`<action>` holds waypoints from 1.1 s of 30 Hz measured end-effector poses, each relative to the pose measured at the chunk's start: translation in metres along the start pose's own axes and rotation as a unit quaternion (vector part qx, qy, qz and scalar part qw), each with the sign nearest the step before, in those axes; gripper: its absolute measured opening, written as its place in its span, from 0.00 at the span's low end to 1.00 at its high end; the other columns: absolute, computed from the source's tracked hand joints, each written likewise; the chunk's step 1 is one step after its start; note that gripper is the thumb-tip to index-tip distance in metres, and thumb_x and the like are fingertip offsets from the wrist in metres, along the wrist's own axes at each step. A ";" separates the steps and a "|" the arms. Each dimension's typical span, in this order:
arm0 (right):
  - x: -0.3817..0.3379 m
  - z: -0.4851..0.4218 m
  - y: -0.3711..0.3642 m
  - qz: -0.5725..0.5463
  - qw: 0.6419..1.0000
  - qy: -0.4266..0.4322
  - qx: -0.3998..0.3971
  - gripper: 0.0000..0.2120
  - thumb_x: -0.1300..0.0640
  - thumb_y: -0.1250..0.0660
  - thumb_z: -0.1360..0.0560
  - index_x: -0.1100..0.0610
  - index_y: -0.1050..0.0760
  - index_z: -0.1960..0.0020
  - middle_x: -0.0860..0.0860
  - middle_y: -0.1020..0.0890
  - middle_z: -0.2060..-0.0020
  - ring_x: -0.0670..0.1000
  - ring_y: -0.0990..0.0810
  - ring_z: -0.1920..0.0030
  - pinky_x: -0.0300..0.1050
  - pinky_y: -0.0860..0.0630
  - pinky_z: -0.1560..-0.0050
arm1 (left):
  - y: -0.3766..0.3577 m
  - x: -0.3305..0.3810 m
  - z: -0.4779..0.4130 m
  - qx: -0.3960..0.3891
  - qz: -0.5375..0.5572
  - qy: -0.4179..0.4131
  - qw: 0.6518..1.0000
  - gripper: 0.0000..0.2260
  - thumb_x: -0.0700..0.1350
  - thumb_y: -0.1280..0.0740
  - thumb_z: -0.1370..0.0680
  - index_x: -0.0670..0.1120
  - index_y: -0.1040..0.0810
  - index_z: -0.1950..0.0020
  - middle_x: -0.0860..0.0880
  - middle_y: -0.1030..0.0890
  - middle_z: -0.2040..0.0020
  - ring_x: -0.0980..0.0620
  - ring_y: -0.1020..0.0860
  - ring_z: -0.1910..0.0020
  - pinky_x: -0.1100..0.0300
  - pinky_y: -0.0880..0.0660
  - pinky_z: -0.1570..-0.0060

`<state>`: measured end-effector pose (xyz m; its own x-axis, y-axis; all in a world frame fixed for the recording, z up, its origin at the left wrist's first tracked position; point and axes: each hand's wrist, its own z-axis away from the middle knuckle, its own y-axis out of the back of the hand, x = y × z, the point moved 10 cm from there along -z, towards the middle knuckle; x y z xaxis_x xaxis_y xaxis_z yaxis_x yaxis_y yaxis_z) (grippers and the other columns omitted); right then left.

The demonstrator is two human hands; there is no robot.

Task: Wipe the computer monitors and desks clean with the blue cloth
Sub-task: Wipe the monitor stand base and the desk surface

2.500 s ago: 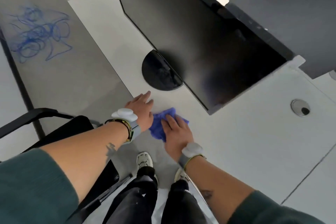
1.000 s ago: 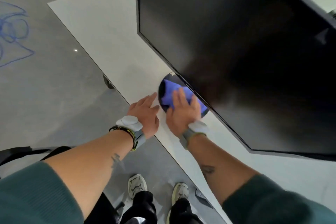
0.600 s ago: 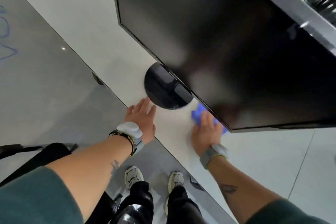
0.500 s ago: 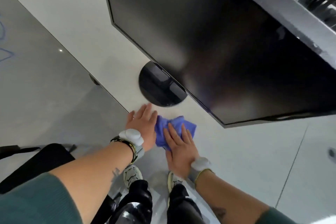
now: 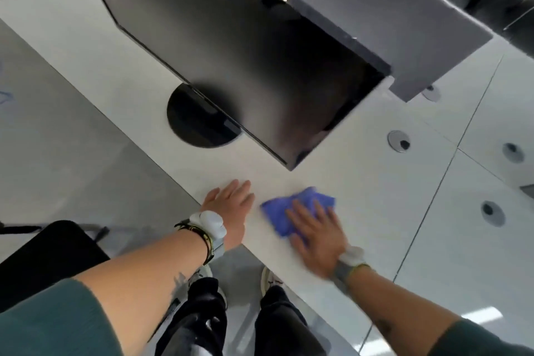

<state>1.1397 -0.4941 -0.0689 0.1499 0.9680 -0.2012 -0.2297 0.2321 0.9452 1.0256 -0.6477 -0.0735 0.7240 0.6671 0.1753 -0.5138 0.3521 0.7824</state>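
The crumpled blue cloth (image 5: 291,208) lies on the white desk (image 5: 361,191) near its front edge, in front of the monitor's lower right corner. My right hand (image 5: 318,234) presses flat on the cloth with straight fingers; it is motion-blurred. To the left of the cloth, my left hand (image 5: 231,205) rests flat on the desk edge, fingers straight. A dark monitor (image 5: 245,61) stands on a round black base (image 5: 196,124) behind both hands.
Round cable grommets (image 5: 398,140) dot the desk and the adjoining desks at the right. A grey partition panel (image 5: 390,17) stands behind the monitor. A black chair (image 5: 43,257) is at the lower left, on the grey floor. My shoes and legs are below the desk edge.
My right hand has slid the cloth to the right along the desk front, away from my left hand. My left hand stays flat at the desk edge. The camera view has shifted.
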 end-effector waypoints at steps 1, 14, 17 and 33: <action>0.062 -0.002 0.011 -0.029 0.993 -0.114 0.019 0.28 0.39 0.52 0.20 0.40 0.48 0.20 0.41 0.49 0.21 0.61 0.47 0.21 0.62 0.51 0.23 | -0.001 0.012 -0.001 -0.006 -0.008 0.013 1.000 0.30 0.46 0.45 0.18 0.50 0.53 0.18 0.53 0.62 0.18 0.48 0.60 0.19 0.47 0.51 0.22; 0.049 -0.030 0.009 -0.026 0.994 0.103 0.005 0.26 0.43 0.46 0.20 0.43 0.39 0.22 0.42 0.41 0.22 0.61 0.44 0.21 0.64 0.45 0.24 | 0.001 0.056 0.011 -0.074 0.011 0.114 0.991 0.26 0.48 0.44 0.18 0.56 0.43 0.20 0.56 0.48 0.18 0.50 0.39 0.22 0.54 0.35 0.28; 0.103 -0.088 0.031 -0.086 0.992 -0.092 0.009 0.27 0.44 0.52 0.18 0.44 0.49 0.19 0.43 0.52 0.20 0.60 0.57 0.20 0.60 0.59 0.22 | 0.005 0.045 0.006 -0.100 0.015 0.156 0.983 0.26 0.48 0.46 0.17 0.51 0.47 0.18 0.56 0.55 0.18 0.50 0.44 0.20 0.53 0.39 0.25; 0.068 0.022 -0.003 -0.053 0.994 -0.066 0.076 0.29 0.46 0.44 0.24 0.49 0.35 0.23 0.47 0.36 0.23 0.65 0.45 0.22 0.67 0.42 0.26 | -0.036 0.051 0.028 -0.018 0.102 0.234 0.967 0.07 0.44 0.43 0.16 0.46 0.27 0.42 0.49 0.22 0.53 0.46 0.22 0.53 0.56 0.29 0.55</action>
<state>1.1718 -0.4314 -0.0795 0.2933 0.9153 -0.2760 -0.0603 0.3058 0.9502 1.0939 -0.6442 -0.0761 0.3220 0.9463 0.0276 -0.6461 0.1983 0.7371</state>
